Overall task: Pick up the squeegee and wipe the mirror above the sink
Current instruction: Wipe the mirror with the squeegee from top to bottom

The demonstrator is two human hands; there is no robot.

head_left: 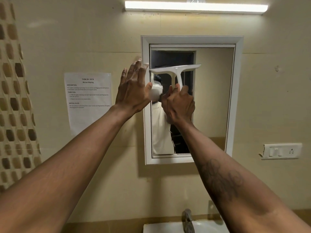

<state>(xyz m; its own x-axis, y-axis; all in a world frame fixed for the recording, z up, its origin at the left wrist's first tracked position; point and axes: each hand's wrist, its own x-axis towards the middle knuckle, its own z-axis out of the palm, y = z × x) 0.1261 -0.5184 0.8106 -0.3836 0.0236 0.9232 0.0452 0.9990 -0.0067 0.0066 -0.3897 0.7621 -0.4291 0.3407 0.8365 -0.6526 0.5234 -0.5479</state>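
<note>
Fingers [185,91] of the right hand [179,105] were curled tight round the lower handle of the squeegee [175,72], a full wrap suited to pressing the blade flat. The blade lay nearly level across the upper left of the mirror [213,98], its left end at the mirror's left frame, probably set for a downward pull. The left hand [134,88] was spread with straight fingers and held nothing, just left of the mirror, perhaps steadying. Whether it touched the frame could not be told. The sink [207,227] sat below the mirror.
</note>
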